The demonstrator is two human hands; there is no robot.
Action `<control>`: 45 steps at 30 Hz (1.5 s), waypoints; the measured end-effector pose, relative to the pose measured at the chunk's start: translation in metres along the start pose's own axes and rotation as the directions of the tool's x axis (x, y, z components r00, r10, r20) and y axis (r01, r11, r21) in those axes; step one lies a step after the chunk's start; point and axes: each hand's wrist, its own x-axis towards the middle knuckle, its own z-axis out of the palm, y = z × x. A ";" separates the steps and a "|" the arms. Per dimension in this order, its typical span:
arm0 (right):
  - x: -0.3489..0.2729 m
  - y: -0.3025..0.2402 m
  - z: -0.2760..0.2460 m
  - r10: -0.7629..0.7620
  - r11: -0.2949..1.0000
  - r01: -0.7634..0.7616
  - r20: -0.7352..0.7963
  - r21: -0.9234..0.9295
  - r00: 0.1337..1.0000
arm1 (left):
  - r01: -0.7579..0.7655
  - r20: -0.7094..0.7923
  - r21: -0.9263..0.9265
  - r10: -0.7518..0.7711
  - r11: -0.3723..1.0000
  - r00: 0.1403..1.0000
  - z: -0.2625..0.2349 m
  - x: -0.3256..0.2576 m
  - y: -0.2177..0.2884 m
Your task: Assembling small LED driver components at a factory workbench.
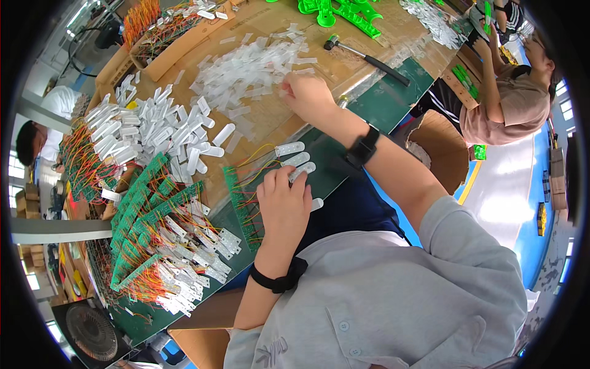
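My left hand (284, 203) rests on a green circuit board strip (241, 206) with coloured wires and small white capsule-shaped caps (290, 149) at its end; its fingers lie on the caps. My right hand (307, 95) reaches forward into a heap of clear plastic sleeves (249, 71) on the brown cardboard-covered bench, fingers curled among them. Whether it has picked one up I cannot tell. Both wrists wear black bands.
A pile of white caps (153, 132) lies left of centre. Stacked finished green boards with wires (160, 240) sit at lower left. A hammer (369, 59) lies beyond my right hand. Bright green plastic parts (341, 12) are at top. Another person (516, 92) sits on the right.
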 end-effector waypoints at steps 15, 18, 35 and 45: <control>-0.171 -0.023 -0.023 -0.348 0.797 0.318 -0.039 0.513 0.937 | 0.097 -0.204 -0.093 -0.115 0.991 0.972 -0.012 -0.008 -0.015; -0.173 -0.024 -0.023 -0.369 0.782 0.325 -0.025 0.532 0.929 | 0.165 -0.081 -0.092 -0.173 0.982 0.982 -0.013 -0.017 -0.022; -0.178 -0.023 -0.022 -0.343 0.750 0.283 -0.015 0.597 0.939 | 0.082 -0.002 -0.108 -0.083 0.991 0.997 -0.009 -0.023 -0.023; -0.180 -0.027 -0.019 -0.310 0.758 0.280 -0.052 0.589 0.949 | 0.177 0.027 -0.169 -0.175 0.970 0.984 -0.008 -0.026 -0.025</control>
